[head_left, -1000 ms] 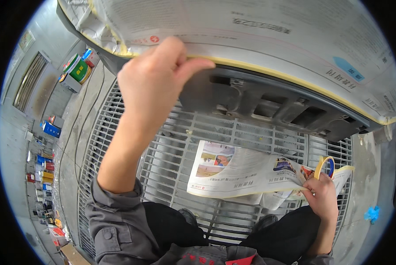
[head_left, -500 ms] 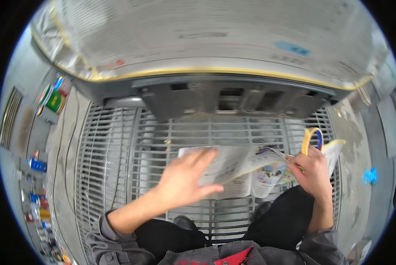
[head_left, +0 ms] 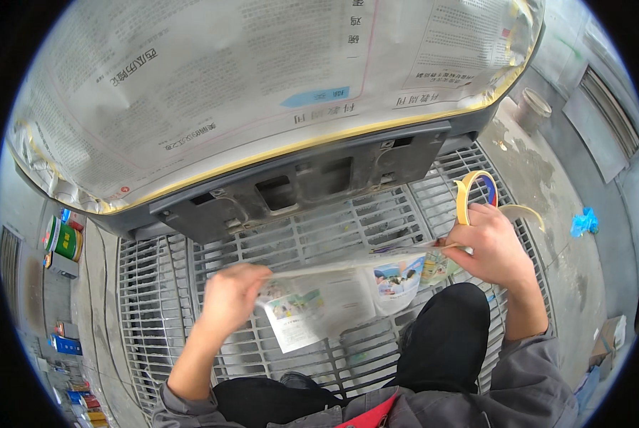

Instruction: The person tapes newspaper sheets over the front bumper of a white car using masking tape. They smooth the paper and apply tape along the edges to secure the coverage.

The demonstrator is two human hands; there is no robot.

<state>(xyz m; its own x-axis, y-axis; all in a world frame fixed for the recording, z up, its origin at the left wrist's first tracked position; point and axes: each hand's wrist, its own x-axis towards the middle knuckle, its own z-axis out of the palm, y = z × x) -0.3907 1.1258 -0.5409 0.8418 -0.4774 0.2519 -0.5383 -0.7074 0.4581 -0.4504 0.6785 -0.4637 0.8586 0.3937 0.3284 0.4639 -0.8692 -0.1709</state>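
Observation:
A sheet of newspaper [head_left: 341, 296] with coloured pictures stretches between my two hands above the floor grating, its lower part hanging down. My left hand [head_left: 228, 296], somewhat blurred, is closed on the sheet's left end. My right hand [head_left: 494, 246] pinches the right end. A roll of yellow masking tape [head_left: 463, 203] with a blue inner side stands up from that same hand, over its fingers. A curved strip of yellow tape [head_left: 533, 214] shows beyond the right hand; where it starts is hidden.
Ahead rises a large panel masked with newspaper [head_left: 227, 78], edged by yellow tape above a dark bumper-like part [head_left: 305, 182]. Metal grating [head_left: 348, 225] lies underfoot. A green can [head_left: 64, 239] and several boxes line the left; a bucket [head_left: 532, 110] and a blue crumpled thing [head_left: 585, 222] are right.
My left hand has gone from open over the newspaper to closed on its left end, moving left and down. The sheet is lifted and pulled taut. The view has turned.

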